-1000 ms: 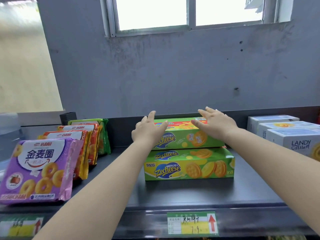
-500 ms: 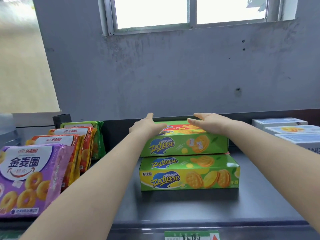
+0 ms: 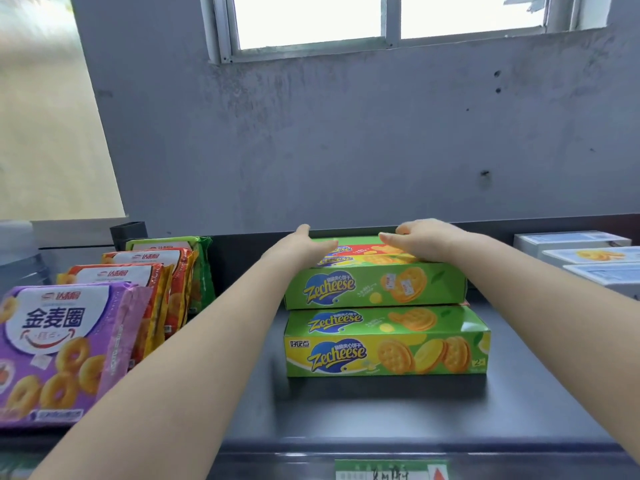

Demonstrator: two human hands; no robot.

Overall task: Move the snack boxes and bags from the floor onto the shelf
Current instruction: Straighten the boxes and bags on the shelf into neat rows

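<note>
Resting on the dark shelf (image 3: 398, 410), two green boxes are stacked, the top box (image 3: 374, 285) set back from the front edge of the bottom box (image 3: 384, 344). Both hands lie flat on the top box's lid: the left hand (image 3: 304, 245) with fingers straight and close together near its left end, the right hand (image 3: 420, 237) with fingers loosely extended and slightly bent near the middle. Neither grips. Thin printed cardboard like this is probably light, stiff but crushable, and slick, so holding the short ends should work better than pressing the lid. Bags (image 3: 145, 292) stand to the left, pale boxes (image 3: 588, 258) to the right.
</note>
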